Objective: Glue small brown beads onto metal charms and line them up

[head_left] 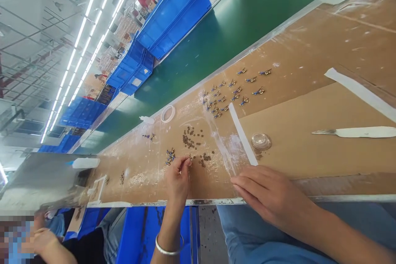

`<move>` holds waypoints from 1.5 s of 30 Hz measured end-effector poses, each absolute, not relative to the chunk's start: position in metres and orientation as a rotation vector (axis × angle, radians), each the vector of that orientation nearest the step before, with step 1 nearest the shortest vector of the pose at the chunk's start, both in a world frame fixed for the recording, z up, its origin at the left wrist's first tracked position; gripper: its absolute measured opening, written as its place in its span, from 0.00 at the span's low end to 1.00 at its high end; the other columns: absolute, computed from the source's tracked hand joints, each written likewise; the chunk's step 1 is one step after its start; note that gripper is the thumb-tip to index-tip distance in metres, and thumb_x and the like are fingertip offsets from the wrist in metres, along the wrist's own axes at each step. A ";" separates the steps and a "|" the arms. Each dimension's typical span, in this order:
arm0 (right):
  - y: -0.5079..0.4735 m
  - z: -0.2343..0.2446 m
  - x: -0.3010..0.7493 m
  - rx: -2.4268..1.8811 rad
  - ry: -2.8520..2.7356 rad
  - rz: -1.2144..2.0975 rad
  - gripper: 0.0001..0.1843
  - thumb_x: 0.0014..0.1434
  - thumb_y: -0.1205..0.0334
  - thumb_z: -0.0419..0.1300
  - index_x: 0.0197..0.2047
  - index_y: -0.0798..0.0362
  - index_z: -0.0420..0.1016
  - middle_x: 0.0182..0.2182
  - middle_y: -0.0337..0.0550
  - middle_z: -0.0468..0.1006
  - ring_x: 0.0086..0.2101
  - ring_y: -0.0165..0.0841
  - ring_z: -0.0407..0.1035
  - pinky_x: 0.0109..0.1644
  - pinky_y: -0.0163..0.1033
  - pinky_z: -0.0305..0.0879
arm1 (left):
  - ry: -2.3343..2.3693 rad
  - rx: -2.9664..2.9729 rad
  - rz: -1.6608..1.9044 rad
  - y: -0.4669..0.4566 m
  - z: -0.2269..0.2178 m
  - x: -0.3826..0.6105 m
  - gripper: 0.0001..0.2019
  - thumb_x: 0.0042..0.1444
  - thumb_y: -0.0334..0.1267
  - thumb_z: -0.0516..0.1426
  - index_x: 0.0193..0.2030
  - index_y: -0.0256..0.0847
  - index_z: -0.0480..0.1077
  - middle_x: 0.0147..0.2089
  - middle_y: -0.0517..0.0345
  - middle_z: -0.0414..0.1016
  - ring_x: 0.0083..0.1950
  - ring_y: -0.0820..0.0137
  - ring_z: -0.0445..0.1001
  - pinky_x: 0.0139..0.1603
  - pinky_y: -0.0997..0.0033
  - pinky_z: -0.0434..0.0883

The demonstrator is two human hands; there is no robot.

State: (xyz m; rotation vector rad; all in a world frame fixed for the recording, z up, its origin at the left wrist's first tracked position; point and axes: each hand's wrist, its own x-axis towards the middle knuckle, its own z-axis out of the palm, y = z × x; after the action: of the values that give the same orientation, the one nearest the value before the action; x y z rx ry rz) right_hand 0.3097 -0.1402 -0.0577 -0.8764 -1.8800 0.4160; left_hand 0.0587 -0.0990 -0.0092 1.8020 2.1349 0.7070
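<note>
My left hand (178,177), with a silver bangle at the wrist, is over the table beside a cluster of small blue-and-gold figures (170,156). Its thumb and fingertips are pinched together; whatever they hold is too small to make out. Small dark round pieces (189,138) lie scattered just beyond the fingertips. My right hand (272,192) is at the table's front edge, its fingers pressed together and pointing left. The thumb and anything under those fingers are hidden. Several more blue-and-gold figures (236,90) lie spread out farther back.
A white-handled knife (365,132), a small clear dish (261,141), white strips (243,134) and a tape roll (168,114) lie on the brown tabletop. A green belt (235,29) runs behind, with blue crates (176,12) beyond. Another person's arm (46,243) is at lower left.
</note>
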 end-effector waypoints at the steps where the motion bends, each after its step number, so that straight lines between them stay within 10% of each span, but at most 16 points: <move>1: -0.140 -0.058 0.310 -0.879 -1.880 0.421 0.11 0.70 0.70 0.49 0.44 0.56 0.73 0.32 0.43 0.77 0.34 0.32 0.71 0.39 0.39 0.68 | 2.130 1.814 0.695 -0.099 -0.009 0.058 0.11 0.56 0.45 0.56 0.34 0.43 0.77 0.32 0.56 0.81 0.36 0.64 0.78 0.42 0.64 0.71; 45: -0.141 -0.061 0.309 -0.879 -1.887 0.438 0.09 0.69 0.70 0.52 0.43 0.56 0.73 0.32 0.43 0.77 0.34 0.33 0.72 0.40 0.40 0.68 | 1.984 2.080 0.443 -0.084 -0.005 0.046 0.09 0.59 0.36 0.55 0.35 0.44 0.78 0.34 0.56 0.83 0.37 0.65 0.80 0.42 0.67 0.72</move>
State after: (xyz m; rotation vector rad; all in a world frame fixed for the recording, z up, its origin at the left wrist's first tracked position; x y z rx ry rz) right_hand 0.3093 -0.1409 -0.0606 -0.8793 -1.8870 0.4384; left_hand 0.0463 -0.0844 -0.0051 2.0799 1.9844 0.4435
